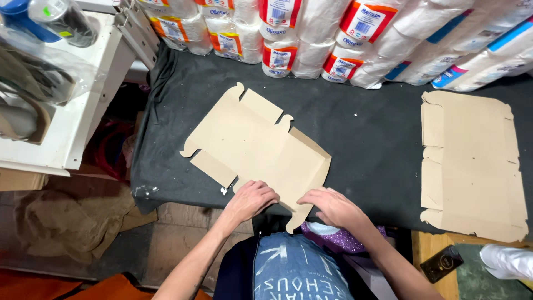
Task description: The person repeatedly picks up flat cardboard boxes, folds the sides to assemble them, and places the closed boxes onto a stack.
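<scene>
A flat die-cut cardboard box blank (255, 144) lies on a table covered with dark cloth (366, 133). My left hand (251, 199) presses on the blank's near edge with fingers curled over a flap. Just to its right, my right hand (333, 205) lies palm-down on the near right flap, fingers pointing left. Both hands touch the cardboard at the table's front edge.
A stack of similar flat cardboard blanks (472, 161) lies at the right of the table. Packs of paper rolls (333, 39) line the back. A white shelf unit (66, 111) stands to the left. A dark phone (441, 264) rests on a wooden surface at lower right.
</scene>
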